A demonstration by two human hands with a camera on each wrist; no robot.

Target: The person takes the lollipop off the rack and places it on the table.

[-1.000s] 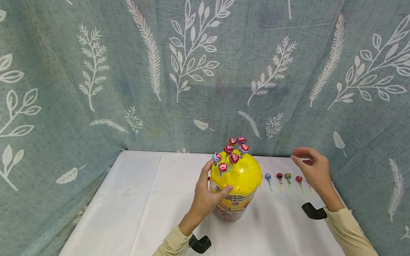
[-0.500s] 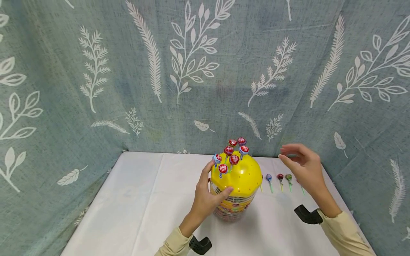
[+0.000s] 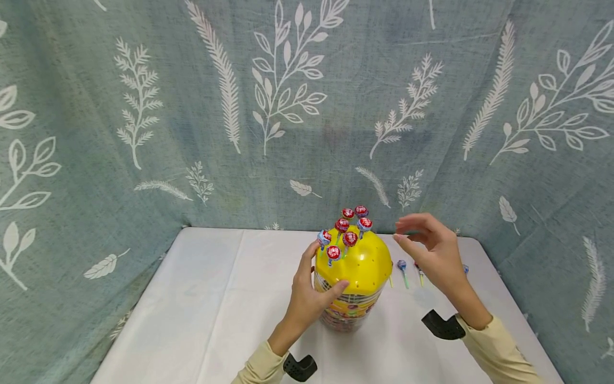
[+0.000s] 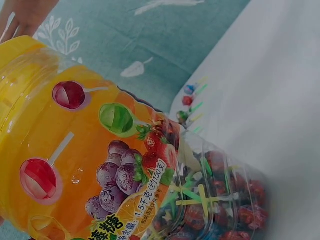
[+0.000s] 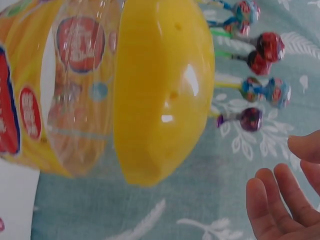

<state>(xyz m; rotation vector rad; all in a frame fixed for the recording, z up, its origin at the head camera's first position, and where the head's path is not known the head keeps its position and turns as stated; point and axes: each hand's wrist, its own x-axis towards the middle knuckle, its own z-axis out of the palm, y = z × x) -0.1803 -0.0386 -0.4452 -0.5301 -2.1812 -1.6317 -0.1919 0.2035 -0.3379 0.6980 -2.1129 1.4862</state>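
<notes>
A clear plastic jar (image 3: 347, 314) with a bulging yellow lid (image 3: 369, 266) stands on the table. Its label shows fruit and candies in the left wrist view, and wrapped lollipops (image 4: 217, 210) fill its lower part. Several lollipops (image 3: 350, 239) stand upright in the lid's small holes, grouped at its far left. My left hand (image 3: 303, 306) grips the lid from the left, thumb across the near edge. To the right of the jar my right hand (image 3: 434, 258) hovers, thumb and fingers bent but apart; between them the right wrist view (image 5: 282, 205) shows nothing.
Loose lollipops lie in a row right of the jar, among them a blue one (image 3: 402, 265); my right hand covers part of that row. A white cloth covers the table (image 3: 230, 309). A green leaf-patterned curtain (image 3: 307, 176) hangs behind and at the sides.
My right hand has moved left, from over the right end of the lollipop row toward the jar, its fingers staying bent. The left hand and the jar hold still.
</notes>
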